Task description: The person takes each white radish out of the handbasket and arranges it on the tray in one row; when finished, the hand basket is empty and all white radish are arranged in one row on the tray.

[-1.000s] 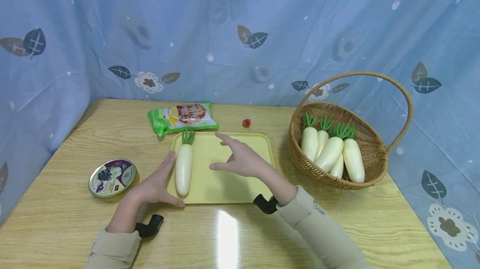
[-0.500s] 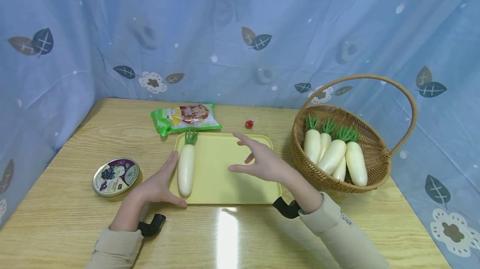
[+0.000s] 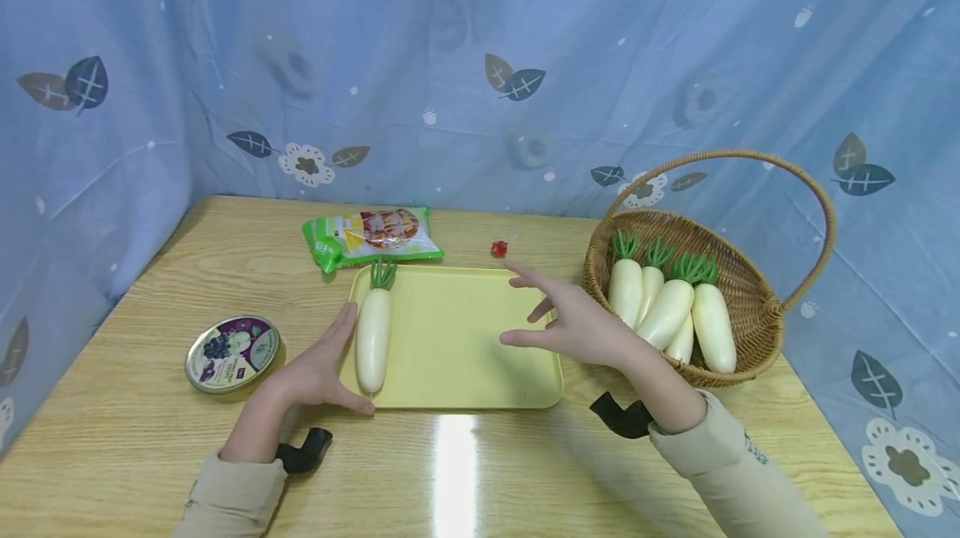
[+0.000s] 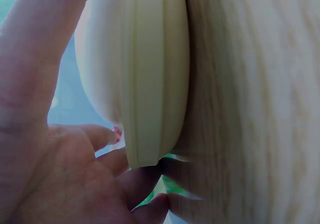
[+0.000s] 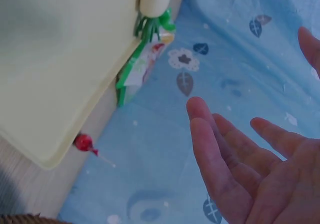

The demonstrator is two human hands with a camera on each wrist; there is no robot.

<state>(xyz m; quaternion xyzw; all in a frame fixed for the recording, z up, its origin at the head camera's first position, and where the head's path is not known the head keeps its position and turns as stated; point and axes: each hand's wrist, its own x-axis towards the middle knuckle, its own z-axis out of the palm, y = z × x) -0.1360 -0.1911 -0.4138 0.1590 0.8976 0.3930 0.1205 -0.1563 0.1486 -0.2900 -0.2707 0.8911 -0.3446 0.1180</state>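
Note:
My left hand (image 3: 315, 376) is at the left side of a pale yellow tray (image 3: 465, 338), thumb by the near corner and straight fingers along the edge. The left wrist view shows those fingers against the tray's rim (image 4: 150, 84). A white radish (image 3: 373, 342) with green stalks lies lengthwise inside the tray, beside this hand. Above the tray's right end my right hand (image 3: 573, 321) hovers, fingers spread, holding nothing. To its right, a wicker basket (image 3: 750, 296) holds several similar radishes (image 3: 667, 313). The right wrist view also shows the empty-palmed right hand (image 5: 260, 169).
Left of the tray sits an oval tin (image 3: 234, 355) with a fruit label. Behind the tray lie a green and white food packet (image 3: 375, 236) and a red lollipop (image 3: 498, 248). A tall arched handle (image 3: 825, 221) rises from the basket. Blue patterned cloth (image 3: 450, 63) encloses the wooden table.
My right hand has moved rightward across the tray, toward the basket, with its fingers still spread. The left hand keeps its place at the tray's edge. The view has shifted slightly.

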